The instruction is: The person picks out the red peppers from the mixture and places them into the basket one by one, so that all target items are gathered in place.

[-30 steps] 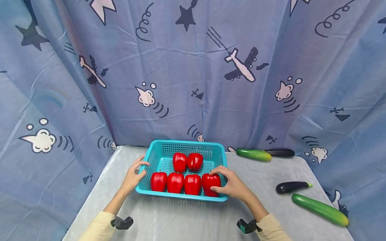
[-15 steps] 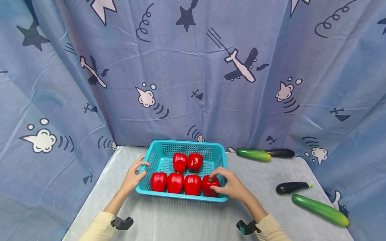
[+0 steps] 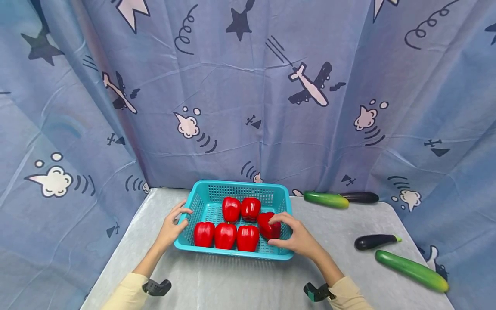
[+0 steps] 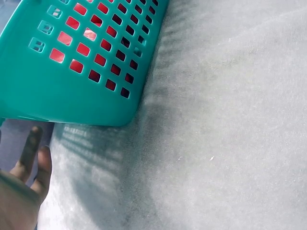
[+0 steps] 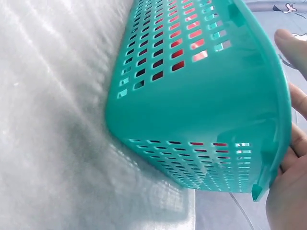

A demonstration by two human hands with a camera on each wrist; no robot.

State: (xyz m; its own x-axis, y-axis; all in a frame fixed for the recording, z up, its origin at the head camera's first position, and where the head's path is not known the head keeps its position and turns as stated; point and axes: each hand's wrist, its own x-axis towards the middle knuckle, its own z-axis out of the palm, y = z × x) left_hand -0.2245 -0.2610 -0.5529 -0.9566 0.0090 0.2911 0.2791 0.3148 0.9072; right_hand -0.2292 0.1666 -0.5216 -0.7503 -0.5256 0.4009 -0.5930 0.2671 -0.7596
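A turquoise plastic basket (image 3: 232,254) holds several red bell peppers (image 3: 224,236). My left hand (image 3: 171,226) grips the basket's left end, thumb and a finger hooked over the rim. In the left wrist view, two fingers (image 4: 44,170) of that hand extend outside the basket wall. At the right end my right hand (image 3: 296,237) holds a tilted red bell pepper (image 3: 265,226) inside the basket, fingers over its right side and thumb at its lower edge. The right wrist view shows the right hand (image 5: 295,158) behind the rim, and the wall hides the held pepper.
Right of the basket on the grey-white tabletop (image 3: 321,228) lie a green zucchini (image 3: 325,199) and an eggplant (image 3: 360,197) at the back, with another eggplant (image 3: 373,241) and zucchini (image 3: 410,270) nearer. A blue patterned curtain (image 3: 240,129) hangs directly behind the table.
The pepper at my right hand has moved away from the basket's near wall and tipped over, leaving a gap in the front row. My left hand has stayed put.
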